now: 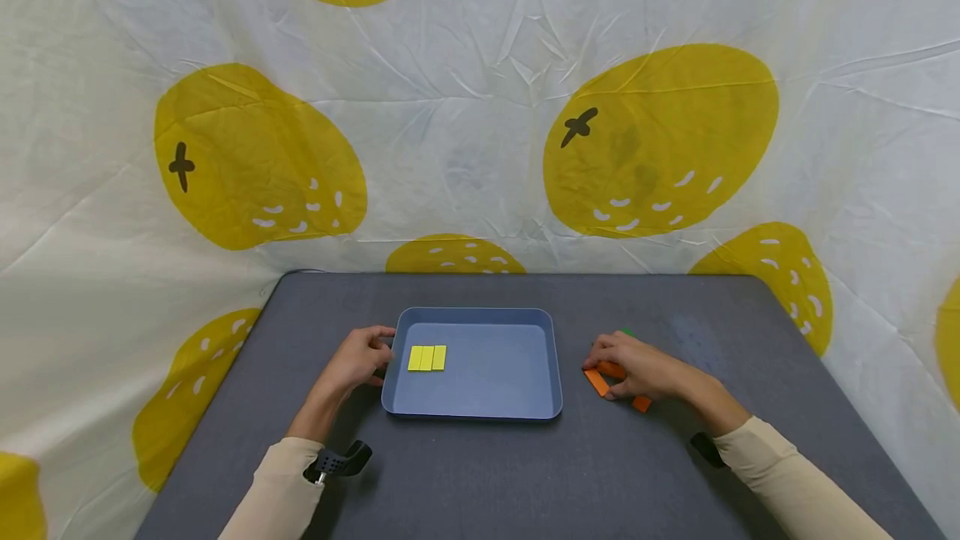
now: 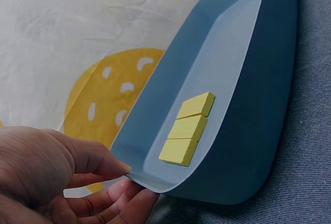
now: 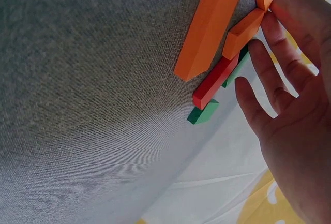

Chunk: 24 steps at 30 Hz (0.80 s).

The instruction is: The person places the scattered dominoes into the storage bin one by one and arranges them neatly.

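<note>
My left hand (image 1: 352, 367) pinches the left rim of a blue-grey tray (image 1: 495, 373), thumb on the edge and fingers outside below it. Inside the tray, toward its left, three yellow blocks (image 2: 185, 130) lie side by side in a row. To the tray's right, my right hand (image 1: 637, 367) pinches a small orange block (image 1: 596, 382) between thumb and forefinger, low over the table. Beneath and beside that hand are a longer orange block (image 3: 209, 27), another orange block (image 3: 243, 33), a red block (image 3: 214, 83) and green pieces (image 3: 203, 112). The hand partly covers them in the head view.
The dark grey table (image 1: 480, 473) ends at a back edge just behind the tray. A white curtain with yellow fruit prints (image 1: 465, 148) hangs behind and around it. Dark straps (image 1: 341, 460) circle both wrists over light sleeves.
</note>
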Available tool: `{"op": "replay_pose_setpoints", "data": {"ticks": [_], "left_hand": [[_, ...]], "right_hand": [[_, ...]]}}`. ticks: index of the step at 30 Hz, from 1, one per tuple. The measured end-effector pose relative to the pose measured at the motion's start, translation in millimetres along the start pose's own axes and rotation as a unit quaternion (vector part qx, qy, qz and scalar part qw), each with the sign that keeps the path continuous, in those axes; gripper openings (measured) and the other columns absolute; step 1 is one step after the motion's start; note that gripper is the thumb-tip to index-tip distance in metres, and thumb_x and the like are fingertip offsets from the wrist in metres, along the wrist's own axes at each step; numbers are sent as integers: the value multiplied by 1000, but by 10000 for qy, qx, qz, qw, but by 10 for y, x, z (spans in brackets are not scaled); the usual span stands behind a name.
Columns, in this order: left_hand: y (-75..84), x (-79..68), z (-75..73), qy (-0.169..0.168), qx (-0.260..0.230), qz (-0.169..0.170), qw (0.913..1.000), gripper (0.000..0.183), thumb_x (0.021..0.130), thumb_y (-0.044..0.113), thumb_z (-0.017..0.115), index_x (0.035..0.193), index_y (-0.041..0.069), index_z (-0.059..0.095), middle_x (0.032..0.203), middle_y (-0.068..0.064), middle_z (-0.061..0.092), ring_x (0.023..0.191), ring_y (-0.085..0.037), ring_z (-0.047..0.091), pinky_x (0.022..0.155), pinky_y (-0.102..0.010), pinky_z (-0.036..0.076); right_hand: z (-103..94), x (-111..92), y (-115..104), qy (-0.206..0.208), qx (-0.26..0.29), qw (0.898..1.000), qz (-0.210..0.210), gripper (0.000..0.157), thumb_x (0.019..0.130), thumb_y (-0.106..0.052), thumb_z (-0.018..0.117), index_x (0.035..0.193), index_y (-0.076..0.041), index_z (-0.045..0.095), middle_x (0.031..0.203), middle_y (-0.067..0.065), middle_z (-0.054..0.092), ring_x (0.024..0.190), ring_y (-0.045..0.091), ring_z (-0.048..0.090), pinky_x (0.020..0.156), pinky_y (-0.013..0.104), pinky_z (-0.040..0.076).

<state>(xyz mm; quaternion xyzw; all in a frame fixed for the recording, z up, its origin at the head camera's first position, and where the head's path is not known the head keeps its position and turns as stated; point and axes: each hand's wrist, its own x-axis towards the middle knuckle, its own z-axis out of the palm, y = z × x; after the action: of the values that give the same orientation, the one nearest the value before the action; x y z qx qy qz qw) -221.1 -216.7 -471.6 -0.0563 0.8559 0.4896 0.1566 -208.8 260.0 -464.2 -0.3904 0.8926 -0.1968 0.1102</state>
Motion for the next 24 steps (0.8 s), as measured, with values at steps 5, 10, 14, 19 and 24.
{"op": "replay_pose_setpoints", "data": {"ticks": [5,10,14,19,24], "left_hand": [[17,4,1,17,30,-11,10000,50,92,-1,59,142,0,55,102,-18,63,80,-26,63,62,-40,59],[22,4,10,21,45,-5,10000,49,92,0,59,142,0,55,102,-18,63,82,-29,64,62,-40,59],[17,6,10,19,27,-22,10000,49,93,0,58,142,0,55,101,-18,63,82,-28,64,63,-40,59],[25,-3,5,27,30,-39,10000,49,93,0,59,142,0,55,102,-18,63,82,-28,63,63,-40,59],[23,-5,4,37,43,-56,10000,49,93,-1,59,141,1,55,103,-18,63,82,-28,64,63,-40,59]], "right_hand": [[6,-1,4,-53,-33,9999,103,38,82,-18,85,118,-12,73,115,-1,62,106,19,52,92,45,48],[9,-17,-3,-95,-60,9996,242,36,83,-21,84,117,-13,73,115,-1,62,105,18,53,92,43,48],[-11,-23,-18,-47,68,9997,233,36,85,-23,82,117,-12,72,115,-1,63,104,19,53,90,41,48],[-45,-17,-24,22,297,9991,298,36,87,-25,81,119,-13,71,114,-3,63,103,17,53,89,39,48],[-79,16,-46,168,314,9987,375,35,88,-30,79,118,-15,71,114,-5,64,103,18,56,88,40,50]]}}
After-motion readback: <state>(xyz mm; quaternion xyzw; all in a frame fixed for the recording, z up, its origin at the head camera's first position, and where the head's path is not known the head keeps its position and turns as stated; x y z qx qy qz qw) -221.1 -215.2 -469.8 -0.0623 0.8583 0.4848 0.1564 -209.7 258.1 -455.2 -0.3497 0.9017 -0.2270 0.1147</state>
